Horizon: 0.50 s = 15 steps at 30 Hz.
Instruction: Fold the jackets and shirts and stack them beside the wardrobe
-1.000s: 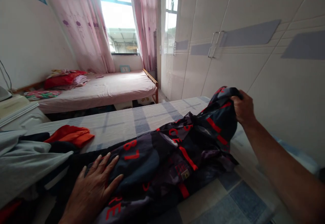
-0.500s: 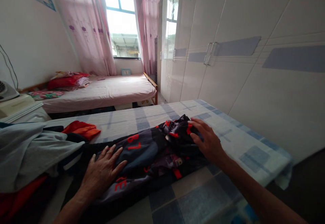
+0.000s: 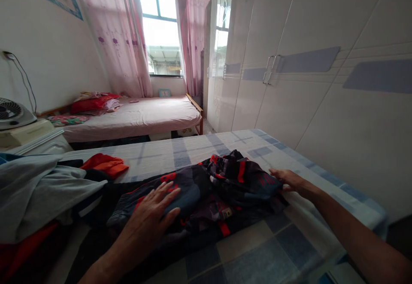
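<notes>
A dark garment (image 3: 193, 189) with grey-blue patches, red lettering and red strips lies on the checked bedspread (image 3: 257, 245). Its left part is fairly flat; the right part is bunched into folds. My left hand (image 3: 148, 219) rests on the left part with fingers spread, covering some of the letters. At the far right end, my right hand (image 3: 289, 180) has its fingers closed on the cloth's edge; its fingertips are partly hidden by the fabric.
Left of the garment lies a heap of clothes with a light grey piece (image 3: 41, 193) and an orange-red piece (image 3: 106, 166). Beyond stands a second bed (image 3: 154, 114) under a window. A white wardrobe (image 3: 309, 116) lines the right side. A small fan (image 3: 11, 112) sits far left.
My right hand has moved right and opened out the bunched part in that direction. My left hand has slid a little right over the lettering. The view has shifted slightly left.
</notes>
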Each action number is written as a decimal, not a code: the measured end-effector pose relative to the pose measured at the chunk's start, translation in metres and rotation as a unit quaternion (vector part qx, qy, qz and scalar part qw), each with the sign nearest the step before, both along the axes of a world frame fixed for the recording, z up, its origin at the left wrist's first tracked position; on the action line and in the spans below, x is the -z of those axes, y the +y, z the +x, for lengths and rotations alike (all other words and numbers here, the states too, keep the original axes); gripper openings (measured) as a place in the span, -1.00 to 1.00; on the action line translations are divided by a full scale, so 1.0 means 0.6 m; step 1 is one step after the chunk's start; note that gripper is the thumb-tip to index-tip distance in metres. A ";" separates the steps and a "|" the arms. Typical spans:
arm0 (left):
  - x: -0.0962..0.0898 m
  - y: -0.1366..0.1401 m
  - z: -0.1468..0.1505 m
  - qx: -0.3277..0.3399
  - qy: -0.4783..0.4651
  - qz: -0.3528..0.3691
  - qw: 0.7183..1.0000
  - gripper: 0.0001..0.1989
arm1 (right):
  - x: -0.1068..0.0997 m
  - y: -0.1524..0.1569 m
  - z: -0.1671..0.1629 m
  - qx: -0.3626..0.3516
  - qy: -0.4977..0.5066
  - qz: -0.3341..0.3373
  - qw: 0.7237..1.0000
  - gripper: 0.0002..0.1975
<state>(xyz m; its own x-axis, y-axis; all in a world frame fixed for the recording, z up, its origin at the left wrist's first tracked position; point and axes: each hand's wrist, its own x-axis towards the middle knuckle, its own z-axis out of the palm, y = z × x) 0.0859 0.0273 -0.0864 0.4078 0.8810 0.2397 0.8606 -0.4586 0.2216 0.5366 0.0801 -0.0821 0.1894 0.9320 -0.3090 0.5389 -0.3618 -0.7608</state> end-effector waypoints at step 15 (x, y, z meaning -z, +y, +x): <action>0.021 0.035 0.188 0.027 -0.050 -0.083 0.995 -0.37 | 0.001 0.000 -0.044 -0.008 0.207 -0.055 0.977 -0.83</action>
